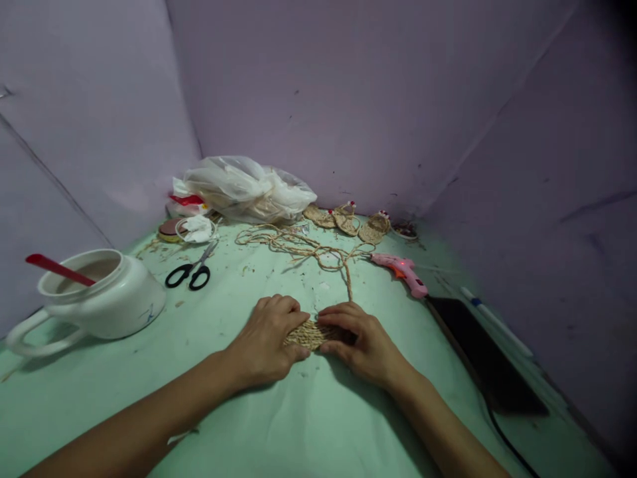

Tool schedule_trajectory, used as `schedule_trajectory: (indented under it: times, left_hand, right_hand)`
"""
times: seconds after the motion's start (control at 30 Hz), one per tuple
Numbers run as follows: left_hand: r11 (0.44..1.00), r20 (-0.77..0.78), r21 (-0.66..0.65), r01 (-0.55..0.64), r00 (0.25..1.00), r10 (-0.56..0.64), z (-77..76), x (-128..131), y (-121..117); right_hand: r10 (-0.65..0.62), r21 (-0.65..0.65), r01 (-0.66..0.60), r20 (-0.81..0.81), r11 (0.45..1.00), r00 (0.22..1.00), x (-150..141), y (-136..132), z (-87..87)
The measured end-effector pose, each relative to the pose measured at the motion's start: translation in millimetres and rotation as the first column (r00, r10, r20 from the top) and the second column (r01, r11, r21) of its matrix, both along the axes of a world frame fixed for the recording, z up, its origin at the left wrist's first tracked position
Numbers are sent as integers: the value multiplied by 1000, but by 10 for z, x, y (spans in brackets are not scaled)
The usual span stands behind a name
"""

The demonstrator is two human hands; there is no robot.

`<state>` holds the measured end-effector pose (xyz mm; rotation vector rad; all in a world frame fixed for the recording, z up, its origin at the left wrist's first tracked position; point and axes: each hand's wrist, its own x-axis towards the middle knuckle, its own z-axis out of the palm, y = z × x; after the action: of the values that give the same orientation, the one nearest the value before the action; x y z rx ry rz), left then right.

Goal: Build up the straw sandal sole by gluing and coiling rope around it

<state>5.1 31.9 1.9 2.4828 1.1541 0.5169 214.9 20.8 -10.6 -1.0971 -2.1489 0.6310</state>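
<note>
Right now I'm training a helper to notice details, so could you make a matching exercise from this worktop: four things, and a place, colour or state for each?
Things:
1. woven piece
2. scissors
3. glue gun
4. pot

Descriptions:
A. pink and orange
B. white, with a red stick leaning in it
C. held by the left hand and right hand
D. black-handled

Pairs: 1-C, 2-D, 3-A, 4-B

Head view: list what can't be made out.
All in the head view:
Ends of the woven piece: covered by the left hand and right hand.
Contents of the plastic bag: blurred by its cloudy film.
Lower end of the red handle: hidden inside the white pot.
The black cable: cut off by the bottom edge.
</note>
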Motion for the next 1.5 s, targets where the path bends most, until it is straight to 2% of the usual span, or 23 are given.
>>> schedule_trajectory:
  times: [0.13,0.33,0.6,0.73,0.83,0.9,0.93,1.0,1.07,1.17,1.3,1.4,1.5]
  left_hand:
    - [992,-12,-8,125,992,-125,3,-11,64]
    - [964,-1,-26,265,964,-265,1,2,172]
    - [924,-7,21,381,925,-381,13,29,247]
    - [930,-4,18,367,930,-367,-18,-17,247]
    - [957,171,6,289,943,-286,5,-130,263]
    - [994,390,-14,110,916,-96,64,-213,279]
    - [999,496,-40,-22,867,40,99,-246,285]
    - [955,638,-135,-262,715,286,157,-282,290]
    - [891,683,-258,-373,582,442,174,-273,287]
    - [847,673,-407,-343,515,532,127,-201,275]
    - [837,668,-455,-303,505,546,77,-129,247]
    - [837,685,-449,-313,481,547,113,-133,181]
    - [841,715,-447,-306,443,541,147,-92,62]
  right_hand:
    - [66,-28,-66,-15,997,998,12,36,-55]
    - [69,-39,-70,-27,997,997,-14,26,-28]
    - [54,-22,-54,1,998,999,-66,17,4]
    - [55,-45,-55,-5,997,998,-50,-5,-16]
    - [22,-71,-25,-46,997,999,51,-26,6]
    - [-79,-36,77,-71,996,994,163,-22,54]
    - [-141,-2,141,-76,990,987,222,-15,84]
    - [-193,68,197,-62,978,979,322,1,135]
    - [-132,100,131,0,986,991,369,9,149]
    - [-15,113,0,137,994,990,341,4,82]
    - [-20,156,-15,223,988,975,256,14,-56]
    - [-122,231,90,129,969,984,210,46,-106]
    - [-332,322,350,-112,879,937,120,58,-105]
